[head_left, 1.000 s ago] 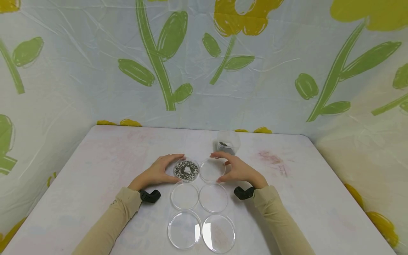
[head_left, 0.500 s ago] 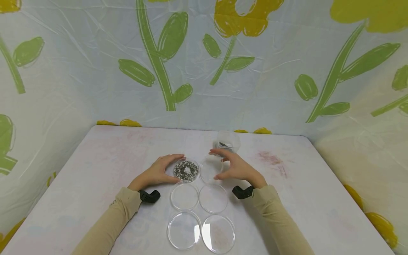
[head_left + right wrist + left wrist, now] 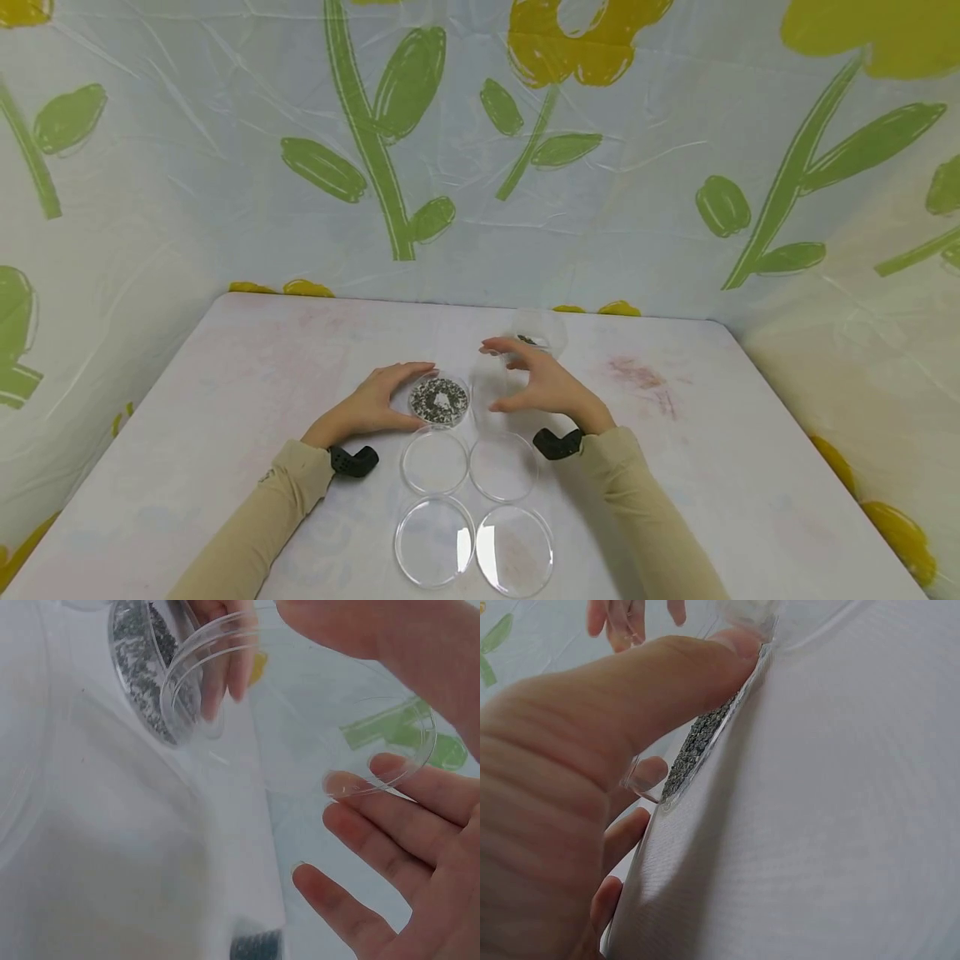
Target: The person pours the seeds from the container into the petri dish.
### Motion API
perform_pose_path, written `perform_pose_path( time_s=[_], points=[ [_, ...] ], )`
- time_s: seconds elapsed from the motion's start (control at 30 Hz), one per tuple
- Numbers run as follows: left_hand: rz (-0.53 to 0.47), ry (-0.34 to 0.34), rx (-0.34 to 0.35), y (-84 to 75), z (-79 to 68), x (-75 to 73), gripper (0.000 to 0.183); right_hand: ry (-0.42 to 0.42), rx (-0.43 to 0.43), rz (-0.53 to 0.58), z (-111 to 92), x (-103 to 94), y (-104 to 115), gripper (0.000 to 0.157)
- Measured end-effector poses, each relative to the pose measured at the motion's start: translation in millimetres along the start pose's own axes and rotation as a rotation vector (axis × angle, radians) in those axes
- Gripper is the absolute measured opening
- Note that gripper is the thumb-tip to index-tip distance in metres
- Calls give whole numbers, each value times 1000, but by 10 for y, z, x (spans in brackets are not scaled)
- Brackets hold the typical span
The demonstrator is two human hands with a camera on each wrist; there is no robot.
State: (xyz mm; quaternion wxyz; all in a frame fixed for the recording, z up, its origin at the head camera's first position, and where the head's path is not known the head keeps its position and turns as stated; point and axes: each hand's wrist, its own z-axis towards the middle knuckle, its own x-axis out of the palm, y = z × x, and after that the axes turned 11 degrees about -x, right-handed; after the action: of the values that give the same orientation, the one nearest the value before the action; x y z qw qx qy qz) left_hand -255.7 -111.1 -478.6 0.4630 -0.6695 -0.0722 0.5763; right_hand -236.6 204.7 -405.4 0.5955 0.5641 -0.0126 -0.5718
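In the head view my left hand [image 3: 371,404] holds a petri dish [image 3: 439,400] by its rim, with the thumb on the near side and fingers on the far side. Dark granules fill the dish, with white showing through, most of all in the centre. My right hand [image 3: 551,383] grips a clear petri dish lid [image 3: 300,712] between thumb and fingertips. The lid is raised off the table and tilted, close to the right side of the filled dish. Seen from the left wrist, the thumb presses the filled dish's side wall, and dark granules [image 3: 697,746] show through it.
Several clear petri dish pieces, such as this one [image 3: 435,461] and a front one [image 3: 435,542], lie in pairs nearer the person. A clear plastic box [image 3: 543,329] with dark contents stands behind the right hand. A flower-printed sheet [image 3: 630,208] hangs behind the table.
My right hand has lifted the clear lid off the table, tilting it and shifting it leftward and slightly farther away. The left hand and the filled dish have stayed in place.
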Motion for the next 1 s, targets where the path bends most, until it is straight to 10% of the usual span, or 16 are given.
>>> perform_pose_path(
  time_s=[1.0],
  points=[
    [15,-1,-23,31,-6,-7,97,187,70,-135,570,444,120,83]
  ],
)
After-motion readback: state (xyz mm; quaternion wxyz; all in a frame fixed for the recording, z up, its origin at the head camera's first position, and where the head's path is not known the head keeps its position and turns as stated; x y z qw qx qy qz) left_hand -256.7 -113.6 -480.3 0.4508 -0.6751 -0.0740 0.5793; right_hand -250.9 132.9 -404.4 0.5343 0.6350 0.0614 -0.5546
